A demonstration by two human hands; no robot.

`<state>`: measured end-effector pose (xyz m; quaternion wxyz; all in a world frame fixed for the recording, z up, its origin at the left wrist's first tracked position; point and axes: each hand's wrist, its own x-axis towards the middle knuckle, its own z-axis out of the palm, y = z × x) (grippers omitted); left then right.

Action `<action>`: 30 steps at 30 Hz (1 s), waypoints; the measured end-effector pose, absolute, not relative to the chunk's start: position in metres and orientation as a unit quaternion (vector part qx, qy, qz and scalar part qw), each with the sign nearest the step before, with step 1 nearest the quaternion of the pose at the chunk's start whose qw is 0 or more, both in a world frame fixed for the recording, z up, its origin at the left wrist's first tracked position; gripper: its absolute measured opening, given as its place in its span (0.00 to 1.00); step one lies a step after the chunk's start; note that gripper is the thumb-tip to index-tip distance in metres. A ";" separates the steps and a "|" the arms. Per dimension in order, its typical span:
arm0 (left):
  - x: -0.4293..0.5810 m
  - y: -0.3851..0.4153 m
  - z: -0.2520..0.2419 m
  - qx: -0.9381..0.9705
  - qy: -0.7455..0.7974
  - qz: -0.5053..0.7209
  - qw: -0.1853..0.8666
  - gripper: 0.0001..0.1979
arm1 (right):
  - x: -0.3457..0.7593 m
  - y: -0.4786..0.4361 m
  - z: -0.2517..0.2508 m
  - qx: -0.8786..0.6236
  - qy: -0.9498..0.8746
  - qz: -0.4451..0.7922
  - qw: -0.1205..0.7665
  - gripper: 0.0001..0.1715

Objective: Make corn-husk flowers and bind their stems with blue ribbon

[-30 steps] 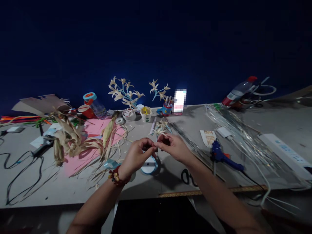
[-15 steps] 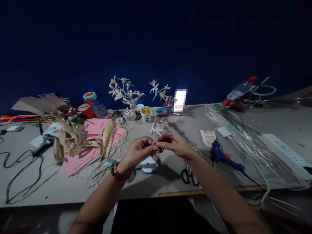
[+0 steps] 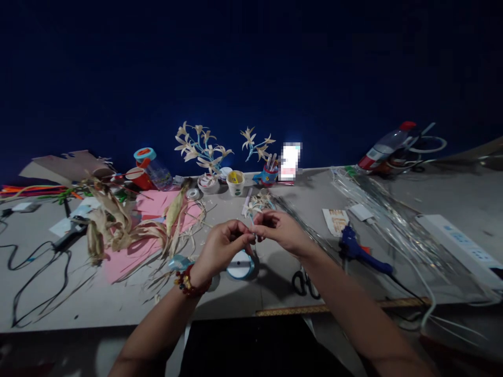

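My left hand (image 3: 223,245) and my right hand (image 3: 283,233) meet above the middle of the table, fingertips pinched together. Between them is a thin light-blue flower stem (image 3: 252,220), largely covered by the fingers. Pale petals show just above it, overlapping other cream flowers (image 3: 264,201) lying behind, so where one ends is hard to tell. Below the hands a white and light-blue roll of tape (image 3: 239,265) lies on the table. Black-handled scissors (image 3: 305,285) are partly hidden under my right forearm.
Dried corn husks (image 3: 118,225) and pink paper (image 3: 133,262) lie left. At the back stand flower sprays (image 3: 200,149), a paper cup (image 3: 236,184) and a lit phone (image 3: 290,162). A blue glue gun (image 3: 363,252), wires (image 3: 389,220) and a power strip (image 3: 459,246) lie right.
My left hand has shifted slightly, its wrist turning, and the fingertips have moved a little along the stem. My right hand stays nearly in place.
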<state>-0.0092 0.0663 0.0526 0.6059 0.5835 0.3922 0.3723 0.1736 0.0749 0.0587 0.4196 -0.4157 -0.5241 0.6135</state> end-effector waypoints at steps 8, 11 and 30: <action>-0.014 0.070 0.050 0.640 0.426 0.324 0.551 0.10 | 0.176 0.076 0.060 -0.427 -0.634 0.522 0.378 0.17; -0.014 0.069 0.052 0.646 0.436 0.327 0.535 0.09 | 0.176 0.077 0.057 -0.437 -0.662 0.475 0.380 0.15; -0.008 0.064 0.054 0.551 0.387 0.369 0.641 0.14 | 0.175 0.077 0.060 -0.375 -0.554 0.626 0.401 0.19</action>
